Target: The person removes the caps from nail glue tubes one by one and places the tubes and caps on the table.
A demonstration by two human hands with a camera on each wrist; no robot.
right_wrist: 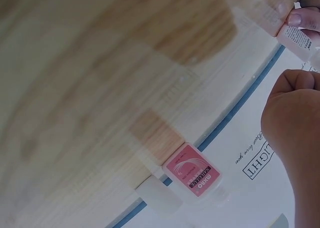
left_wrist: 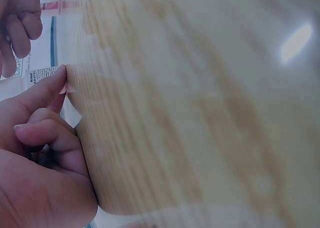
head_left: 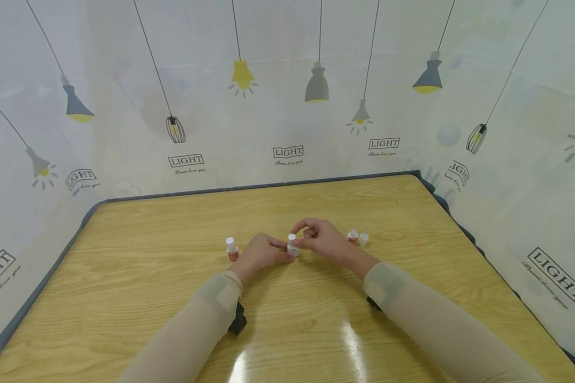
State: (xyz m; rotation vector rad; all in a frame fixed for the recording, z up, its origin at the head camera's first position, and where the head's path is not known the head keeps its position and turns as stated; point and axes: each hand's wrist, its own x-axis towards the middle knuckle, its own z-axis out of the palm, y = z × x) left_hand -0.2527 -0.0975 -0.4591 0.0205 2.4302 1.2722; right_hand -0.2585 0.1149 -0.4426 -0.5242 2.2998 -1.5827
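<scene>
A small white nail glue bottle (head_left: 293, 251) stands upright at the middle of the table. My left hand (head_left: 262, 251) pinches it low down between thumb and finger; the left wrist view shows the printed back label (left_wrist: 44, 75) by the fingertips. From the right, my right hand (head_left: 327, 240) pinches the white cap (head_left: 292, 237) on top with thumb and forefinger. In the right wrist view the right hand (right_wrist: 295, 108) is cut off at the edge and its fingertips are hidden.
Left of my hands stands another capped nail glue bottle (head_left: 232, 251) with a red label. To the right is an uncapped nail glue bottle (right_wrist: 192, 170), a loose white cap (right_wrist: 159, 195) standing beside it. A printed curtain (head_left: 287, 122) borders the wooden table (head_left: 163, 229).
</scene>
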